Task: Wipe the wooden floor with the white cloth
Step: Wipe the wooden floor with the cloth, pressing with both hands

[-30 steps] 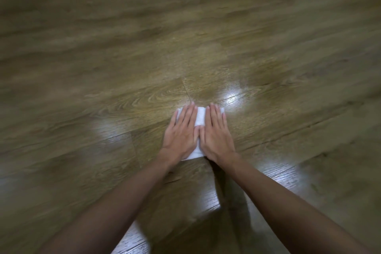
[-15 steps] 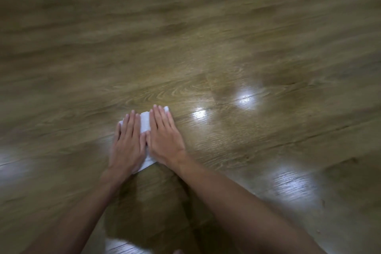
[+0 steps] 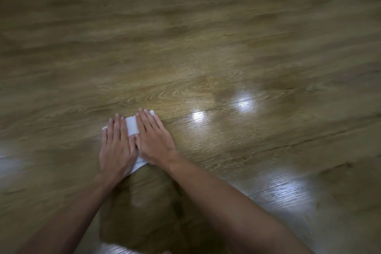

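A folded white cloth [image 3: 132, 126] lies flat on the wooden floor [image 3: 206, 47], left of the middle of the view. My left hand [image 3: 115, 146] and my right hand [image 3: 153, 138] press down on it side by side, fingers straight and pointing away from me. Most of the cloth is hidden under the palms; a strip shows between the fingers and a corner shows at the wrists.
Brown wood-grain planks fill the whole view, with plank seams running across. Bright light reflections shine on the floor to the right of the hands. A dark shadow lies between my forearms.
Both hands slid the cloth to the left across the floor during the first half second. Since then they have shifted only slightly.
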